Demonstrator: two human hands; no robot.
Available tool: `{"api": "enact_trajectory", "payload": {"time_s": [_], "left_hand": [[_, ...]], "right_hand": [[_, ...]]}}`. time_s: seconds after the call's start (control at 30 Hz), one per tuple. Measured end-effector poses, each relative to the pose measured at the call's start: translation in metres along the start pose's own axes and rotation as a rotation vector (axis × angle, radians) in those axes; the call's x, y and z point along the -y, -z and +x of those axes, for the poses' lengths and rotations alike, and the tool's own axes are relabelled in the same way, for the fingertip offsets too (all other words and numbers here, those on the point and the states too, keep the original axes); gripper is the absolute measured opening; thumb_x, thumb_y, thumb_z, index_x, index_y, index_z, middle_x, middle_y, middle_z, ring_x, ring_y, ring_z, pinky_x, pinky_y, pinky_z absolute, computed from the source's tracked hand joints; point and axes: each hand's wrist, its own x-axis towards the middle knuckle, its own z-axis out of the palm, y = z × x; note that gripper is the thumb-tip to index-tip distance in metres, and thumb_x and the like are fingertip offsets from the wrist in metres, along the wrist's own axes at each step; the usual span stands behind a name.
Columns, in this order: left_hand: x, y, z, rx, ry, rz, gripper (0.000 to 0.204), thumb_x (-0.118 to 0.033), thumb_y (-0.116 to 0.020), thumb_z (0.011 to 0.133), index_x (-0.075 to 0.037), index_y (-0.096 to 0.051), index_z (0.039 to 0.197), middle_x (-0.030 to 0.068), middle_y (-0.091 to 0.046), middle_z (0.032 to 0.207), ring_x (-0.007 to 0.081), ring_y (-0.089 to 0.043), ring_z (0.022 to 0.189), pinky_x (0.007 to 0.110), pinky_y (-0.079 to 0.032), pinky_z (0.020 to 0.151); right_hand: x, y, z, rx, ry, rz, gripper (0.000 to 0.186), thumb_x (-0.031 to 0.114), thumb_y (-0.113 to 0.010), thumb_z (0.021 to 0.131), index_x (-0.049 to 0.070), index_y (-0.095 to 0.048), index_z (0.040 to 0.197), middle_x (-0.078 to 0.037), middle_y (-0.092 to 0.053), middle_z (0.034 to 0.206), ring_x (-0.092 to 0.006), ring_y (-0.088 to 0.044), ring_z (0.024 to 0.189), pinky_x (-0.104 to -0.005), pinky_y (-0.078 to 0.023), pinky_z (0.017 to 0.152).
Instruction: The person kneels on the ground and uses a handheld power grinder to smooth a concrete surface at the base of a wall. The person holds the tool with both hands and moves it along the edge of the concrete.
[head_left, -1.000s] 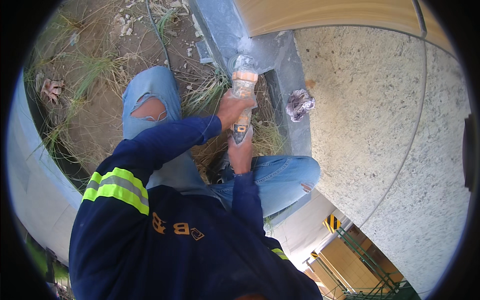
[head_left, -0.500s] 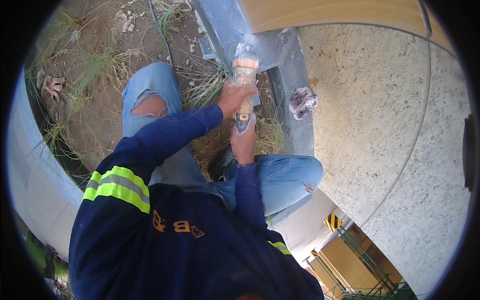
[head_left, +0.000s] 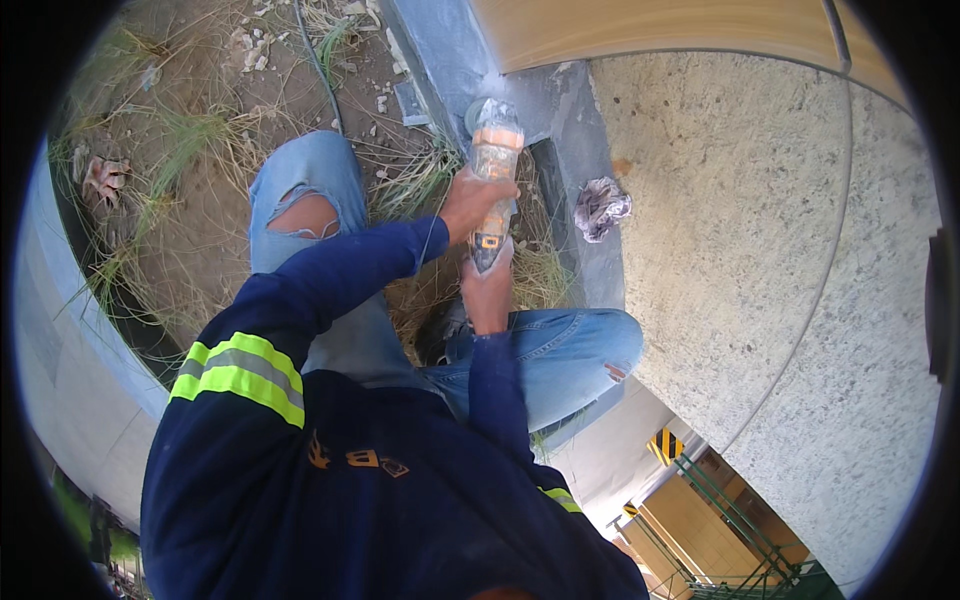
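Both my hands are closed around a dusty orange-and-grey angle grinder (head_left: 495, 160). My left hand (head_left: 474, 204) wraps its body in the middle, while my right hand (head_left: 488, 291) grips the rear end nearer to me. The grinder's head and disc (head_left: 478, 112) point away from me, at the inner corner of a grey stone curb (head_left: 575, 120). Pale dust hangs around the disc and hides exactly where it touches the stone. White powder coats the tool and my fingers.
A crumpled cloth (head_left: 602, 209) lies on the curb to the right, beside rough concrete paving (head_left: 740, 190). A cable (head_left: 812, 320) crosses that paving. At left, soil (head_left: 200, 270) holds dry grass and rubble, with a dark cord (head_left: 318, 68) farther off. A tan panel (head_left: 660, 25) stands beyond the curb.
The grinder's head has shifted slightly to the right and nearer to me, and its disc shows more plainly. Both hands keep their hold.
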Motion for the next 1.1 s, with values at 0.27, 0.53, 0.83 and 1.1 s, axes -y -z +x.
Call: {"api": "enact_trajectory", "payload": {"time_s": [0.27, 0.53, 0.83, 1.1], "left_hand": [[-0.005, 0.002, 0.009, 0.023, 0.002, -0.113, 0.035, -0.016, -0.08, 0.079, -0.001, -0.066, 0.108, 0.0096, -0.071, 0.091, 0.0193, -0.07, 0.076, 0.035, -0.057, 0.071], [-0.011, 0.001, 0.009, 0.016, -0.009, -0.077, 0.034, -0.012, -0.078, 0.082, -0.001, -0.066, 0.112, 0.0073, -0.069, 0.095, 0.0165, -0.067, 0.078, 0.036, -0.056, 0.069], [-0.005, 0.001, 0.007, 0.01, -0.005, -0.043, 0.035, -0.013, -0.078, 0.082, -0.001, -0.065, 0.112, 0.0081, -0.069, 0.093, 0.0172, -0.068, 0.08, 0.036, -0.057, 0.071], [0.009, -0.001, 0.009, -0.036, -0.105, -0.026, 0.039, -0.015, -0.081, 0.08, -0.001, -0.064, 0.113, 0.009, -0.07, 0.093, 0.0194, -0.068, 0.074, 0.036, -0.058, 0.067]], "right_hand": [[0.001, 0.0, 0.007, -0.009, 0.0, -0.007, 0.082, 0.019, -0.071, 0.09, -0.002, -0.028, 0.156, -0.034, -0.07, 0.106, -0.0503, -0.069, 0.098, -0.0532, -0.053, 0.084], [0.008, 0.004, 0.011, -0.004, -0.002, -0.027, 0.078, 0.021, -0.069, 0.091, -0.001, -0.03, 0.155, -0.035, -0.07, 0.107, -0.0502, -0.069, 0.099, -0.0542, -0.052, 0.084], [0.006, 0.003, 0.01, -0.005, 0.007, -0.007, 0.079, 0.021, -0.069, 0.092, -0.002, -0.029, 0.156, -0.035, -0.07, 0.107, -0.0515, -0.068, 0.1, -0.0538, -0.052, 0.085], [0.003, 0.003, -0.002, -0.019, 0.053, 0.021, 0.077, 0.021, -0.069, 0.092, -0.003, -0.03, 0.154, -0.036, -0.068, 0.109, -0.0524, -0.067, 0.101, -0.0539, -0.052, 0.086]]}}
